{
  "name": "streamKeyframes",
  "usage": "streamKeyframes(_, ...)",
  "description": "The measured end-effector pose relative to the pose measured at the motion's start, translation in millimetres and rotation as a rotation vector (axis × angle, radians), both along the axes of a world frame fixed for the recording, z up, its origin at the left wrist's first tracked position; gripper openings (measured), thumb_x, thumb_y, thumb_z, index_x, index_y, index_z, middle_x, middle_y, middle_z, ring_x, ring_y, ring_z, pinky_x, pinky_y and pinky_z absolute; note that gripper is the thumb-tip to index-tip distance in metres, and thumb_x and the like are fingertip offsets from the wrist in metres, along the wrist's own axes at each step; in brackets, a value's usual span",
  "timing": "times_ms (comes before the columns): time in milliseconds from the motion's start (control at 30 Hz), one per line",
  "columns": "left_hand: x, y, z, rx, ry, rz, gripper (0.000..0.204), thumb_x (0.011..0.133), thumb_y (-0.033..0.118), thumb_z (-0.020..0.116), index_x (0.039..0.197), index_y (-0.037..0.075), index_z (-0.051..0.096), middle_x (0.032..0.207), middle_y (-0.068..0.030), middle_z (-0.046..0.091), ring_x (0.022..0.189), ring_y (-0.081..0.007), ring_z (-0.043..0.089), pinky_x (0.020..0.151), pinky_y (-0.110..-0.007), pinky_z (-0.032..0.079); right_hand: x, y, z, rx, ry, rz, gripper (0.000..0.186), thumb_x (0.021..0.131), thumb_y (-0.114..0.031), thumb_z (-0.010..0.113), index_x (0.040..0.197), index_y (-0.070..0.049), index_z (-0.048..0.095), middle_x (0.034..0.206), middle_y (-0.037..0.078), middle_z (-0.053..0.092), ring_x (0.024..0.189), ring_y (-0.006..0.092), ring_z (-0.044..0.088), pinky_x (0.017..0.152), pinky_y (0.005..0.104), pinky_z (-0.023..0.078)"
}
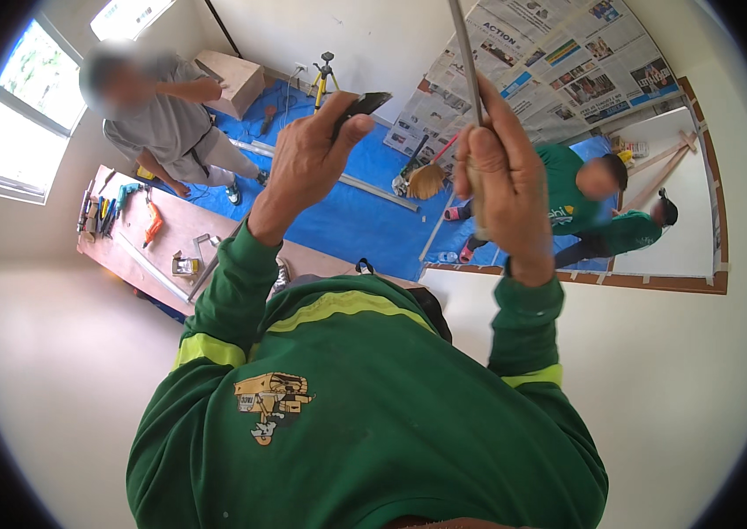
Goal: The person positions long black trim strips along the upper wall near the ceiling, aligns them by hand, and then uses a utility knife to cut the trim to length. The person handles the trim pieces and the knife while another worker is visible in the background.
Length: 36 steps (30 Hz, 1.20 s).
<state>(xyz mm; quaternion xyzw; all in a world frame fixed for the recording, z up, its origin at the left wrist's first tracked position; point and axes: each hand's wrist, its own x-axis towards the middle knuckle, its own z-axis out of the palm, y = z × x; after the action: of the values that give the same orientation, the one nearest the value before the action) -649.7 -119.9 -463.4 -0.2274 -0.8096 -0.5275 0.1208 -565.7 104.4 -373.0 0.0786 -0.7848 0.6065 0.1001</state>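
Note:
My left hand [307,154] is raised above the blue sheeting, its fingers closed round a small dark flat object [368,105]. One end of that object sticks out beyond the thumb; its exact kind does not show. My right hand [506,185] is up at the right, wrapped round a long thin grey metal strip [466,57]. The strip rises from the fist and runs out at the upper edge of the view. Its lower end is mostly hidden by my fingers. The two hands are apart.
A wooden worktable [179,234] at left bears an orange drill [153,220] and hand tools. Blue sheeting [303,220] covers the floor, with metal profiles [378,191], a broom [426,181] and a tripod [325,79]. One person stands left; two in green are at right beside a newspaper-covered panel [550,62].

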Motion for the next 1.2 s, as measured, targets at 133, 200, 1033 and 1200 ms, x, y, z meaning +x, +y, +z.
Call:
streamKeyframes(133,-3,4,2,-0.042,-0.087,-0.016,0.052,0.109,0.054,0.058,0.098,0.004,0.065,0.056,-0.0102,0.049,0.049,-0.027,0.05,0.052,-0.041,0.039,2,47,-1,0.368,-0.034,0.033,0.045,0.115,-0.019,0.055,0.158,-0.01,0.055,0.084,-0.001,0.057,0.067,0.0066,0.047,0.061,0.0232,0.043)
streamKeyframes(200,-4,6,2,-0.032,-0.122,-0.02,0.055,0.108,0.057,0.06,0.094,0.003,0.065,0.055,-0.0096,0.048,0.048,-0.0255,0.048,0.051,-0.041,0.038,6,58,0,0.386,-0.06,0.014,0.042,0.113,-0.016,0.057,0.155,-0.009,0.059,0.089,0.001,0.062,0.07,0.0073,0.048,0.063,0.0237,0.043)
streamKeyframes(1033,44,66,-27,-0.007,-0.009,0.049,0.014,0.104,0.017,0.068,0.109,0.005,0.063,0.084,-0.0157,0.068,0.07,-0.0381,0.065,0.061,-0.045,0.048,54,65,61,1.181,-0.214,0.279,0.07,0.099,-0.004,0.066,0.164,-0.02,0.046,0.094,0.016,0.057,0.076,0.0389,0.064,0.067,0.0494,0.053)
streamKeyframes(1200,28,60,-30,-0.053,-0.011,-0.021,0.013,0.105,0.012,0.063,0.117,0.006,0.062,0.093,-0.0173,0.071,0.081,-0.0446,0.068,0.064,-0.049,0.051,82,24,-19,0.926,-0.097,-0.011,0.071,0.1,-0.004,0.066,0.166,-0.019,0.043,0.094,0.014,0.056,0.072,0.037,0.064,0.064,0.0494,0.053)
